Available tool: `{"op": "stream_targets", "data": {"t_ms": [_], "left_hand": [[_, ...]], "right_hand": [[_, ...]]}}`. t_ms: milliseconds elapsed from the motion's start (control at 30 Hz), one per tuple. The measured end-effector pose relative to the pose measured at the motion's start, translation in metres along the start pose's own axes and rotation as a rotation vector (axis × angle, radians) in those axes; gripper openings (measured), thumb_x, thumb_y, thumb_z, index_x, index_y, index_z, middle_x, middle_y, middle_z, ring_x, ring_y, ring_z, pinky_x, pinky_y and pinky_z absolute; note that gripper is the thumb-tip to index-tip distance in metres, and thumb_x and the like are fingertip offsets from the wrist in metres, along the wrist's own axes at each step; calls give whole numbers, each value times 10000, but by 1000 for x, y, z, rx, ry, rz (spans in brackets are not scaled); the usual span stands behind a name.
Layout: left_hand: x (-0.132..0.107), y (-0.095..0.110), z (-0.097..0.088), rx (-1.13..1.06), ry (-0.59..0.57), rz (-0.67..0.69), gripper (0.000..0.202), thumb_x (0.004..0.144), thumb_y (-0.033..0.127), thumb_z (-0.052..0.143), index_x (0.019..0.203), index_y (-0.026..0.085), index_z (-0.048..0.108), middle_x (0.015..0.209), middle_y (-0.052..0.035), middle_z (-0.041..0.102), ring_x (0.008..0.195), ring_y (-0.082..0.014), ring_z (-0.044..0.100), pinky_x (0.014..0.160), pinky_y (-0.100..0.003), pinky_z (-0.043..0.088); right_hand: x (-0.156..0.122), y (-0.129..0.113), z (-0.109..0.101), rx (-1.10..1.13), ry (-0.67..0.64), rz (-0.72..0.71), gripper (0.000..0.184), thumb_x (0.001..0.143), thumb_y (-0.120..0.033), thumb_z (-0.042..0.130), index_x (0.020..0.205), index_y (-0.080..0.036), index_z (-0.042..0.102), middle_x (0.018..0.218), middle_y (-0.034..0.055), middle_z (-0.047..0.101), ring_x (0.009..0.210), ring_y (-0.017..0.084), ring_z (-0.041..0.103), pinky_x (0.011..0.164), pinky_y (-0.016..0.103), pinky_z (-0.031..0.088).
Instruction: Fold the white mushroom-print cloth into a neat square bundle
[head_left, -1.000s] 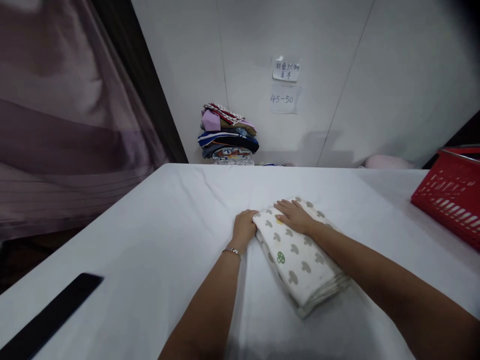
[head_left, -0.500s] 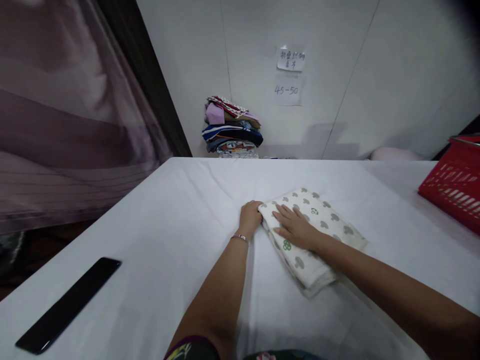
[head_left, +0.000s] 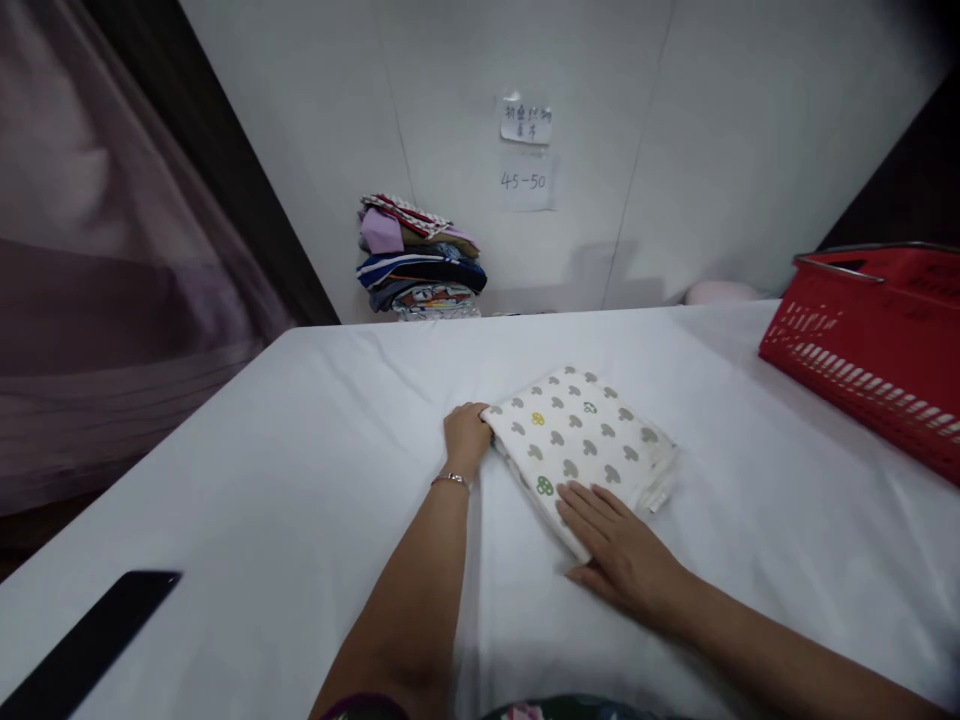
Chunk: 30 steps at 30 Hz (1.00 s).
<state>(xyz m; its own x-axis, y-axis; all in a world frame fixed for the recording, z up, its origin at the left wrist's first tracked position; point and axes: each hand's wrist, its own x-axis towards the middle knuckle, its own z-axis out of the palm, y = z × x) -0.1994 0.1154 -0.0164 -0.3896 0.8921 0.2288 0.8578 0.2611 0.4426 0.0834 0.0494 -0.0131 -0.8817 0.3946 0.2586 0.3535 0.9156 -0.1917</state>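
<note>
A folded white cloth (head_left: 581,440) printed with grey and green mushroom shapes lies on the white table (head_left: 300,460). My left hand (head_left: 466,437) rests against the cloth's left corner with its fingers curled at the edge. My right hand (head_left: 619,545) lies flat, fingers stretched out, over the cloth's near corner. A thin bracelet (head_left: 450,480) sits on my left wrist.
A red plastic basket (head_left: 870,340) stands at the table's right edge. A black phone (head_left: 82,645) lies near the front left corner. A stack of folded clothes (head_left: 416,260) sits behind the table against the wall, under two paper notes (head_left: 525,150). A curtain hangs left.
My right hand has slid back along the cloth from its far part to its near corner. The left hand has stayed at the left corner. The camera view has shifted.
</note>
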Motion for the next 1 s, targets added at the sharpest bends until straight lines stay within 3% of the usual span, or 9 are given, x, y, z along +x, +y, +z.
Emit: {"op": "stream_targets", "data": {"t_ms": [200, 400, 567, 733, 800, 867, 933, 1000], "left_hand": [[0, 5, -8, 19, 19, -3, 301, 715, 171, 465, 904, 264, 679, 933, -15, 669, 913, -185, 546, 768, -282, 348], [8, -6, -17, 19, 147, -71, 304, 724, 180, 452, 918, 250, 675, 986, -35, 666, 957, -208, 550, 802, -303, 361], [12, -21, -17, 36, 59, -177, 312, 739, 214, 455, 965, 240, 668, 1034, -75, 662, 965, -249, 572, 765, -329, 400], [18, -23, -17, -21, -26, -219, 346, 707, 190, 482, 995, 257, 661, 1031, -59, 676, 990, -260, 584, 820, -364, 415], [22, -26, -17, -139, -77, -255, 369, 671, 164, 506, 991, 258, 663, 995, -41, 689, 969, -247, 599, 820, -353, 434], [26, -30, -19, -337, -75, -305, 406, 639, 120, 507, 997, 236, 659, 980, -29, 693, 929, -211, 617, 796, -309, 463], [28, -32, -23, -513, 43, -355, 425, 639, 89, 477, 1012, 200, 647, 1013, -32, 682, 920, -175, 621, 791, -269, 477], [29, -27, -28, -566, 204, -377, 402, 667, 92, 449, 1009, 180, 640, 1038, -39, 671, 942, -161, 614, 824, -265, 473]], "right_hand": [[-11, -1, -2, -6, 114, -37, 652, 867, -277, 475, 1441, -188, 179, 1415, 143, 359, 1322, 265, 288, 1043, 499, 311], [19, -6, 3, -11, 110, -6, 549, 832, -203, 478, 1362, -150, 346, 1364, 158, 433, 1295, 269, 335, 1025, 479, 328], [30, -12, 11, -10, 122, 2, 529, 821, -177, 467, 1339, -114, 375, 1374, 165, 417, 1311, 262, 299, 1044, 476, 290], [20, -4, -7, 95, 98, -23, 483, 872, -320, 468, 1329, -177, 404, 1350, 123, 462, 1306, 221, 323, 1060, 448, 271], [17, 15, -19, 146, 183, 72, 414, 887, -343, 448, 1288, -238, 458, 1308, 83, 514, 1272, 205, 381, 1061, 452, 268], [16, 42, -31, 179, 335, 283, 372, 889, -346, 434, 1241, -254, 513, 1292, 71, 529, 1242, 212, 420, 1047, 450, 298], [17, 73, -39, 242, 436, 573, 373, 871, -373, 448, 1196, -228, 559, 1274, 77, 543, 1188, 215, 476, 985, 390, 391], [19, 101, -44, 293, 403, 831, 413, 847, -399, 471, 1199, -203, 565, 1270, 86, 545, 1142, 226, 514, 933, 363, 435]]}}
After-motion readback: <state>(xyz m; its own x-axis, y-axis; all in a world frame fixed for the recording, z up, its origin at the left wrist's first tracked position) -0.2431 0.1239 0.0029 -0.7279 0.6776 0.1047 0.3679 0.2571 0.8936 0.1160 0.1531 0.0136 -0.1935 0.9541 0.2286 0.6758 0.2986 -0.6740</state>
